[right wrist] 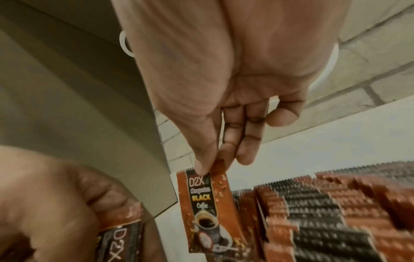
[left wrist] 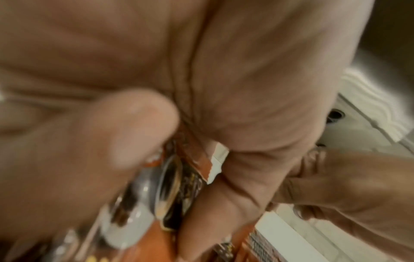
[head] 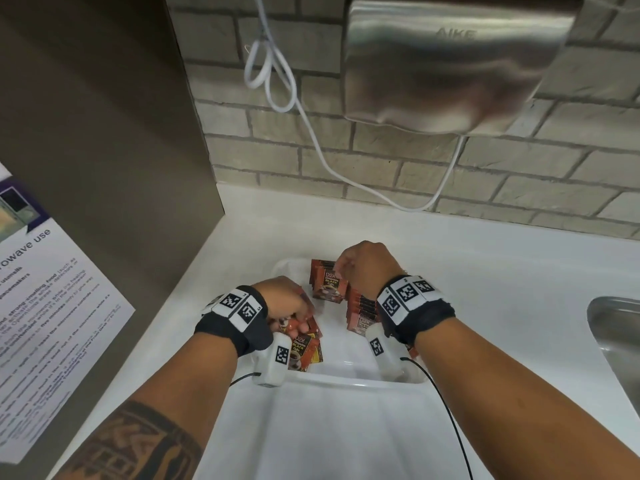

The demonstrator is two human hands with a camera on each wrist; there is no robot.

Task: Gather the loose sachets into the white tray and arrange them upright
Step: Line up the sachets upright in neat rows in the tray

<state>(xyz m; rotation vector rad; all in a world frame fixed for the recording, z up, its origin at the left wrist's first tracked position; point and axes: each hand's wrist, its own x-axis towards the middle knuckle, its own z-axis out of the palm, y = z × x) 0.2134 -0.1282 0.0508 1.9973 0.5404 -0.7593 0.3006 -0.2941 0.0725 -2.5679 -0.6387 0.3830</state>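
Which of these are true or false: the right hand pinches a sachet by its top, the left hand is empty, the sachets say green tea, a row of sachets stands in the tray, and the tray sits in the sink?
1. The right hand pinches a sachet by its top edge. True.
2. The left hand is empty. False: it grips several sachets.
3. The sachets read green tea. False: black coffee.
4. A row of sachets stands in the white tray. True.
5. The tray sits in the sink. False: it is on the counter, left of the sink.
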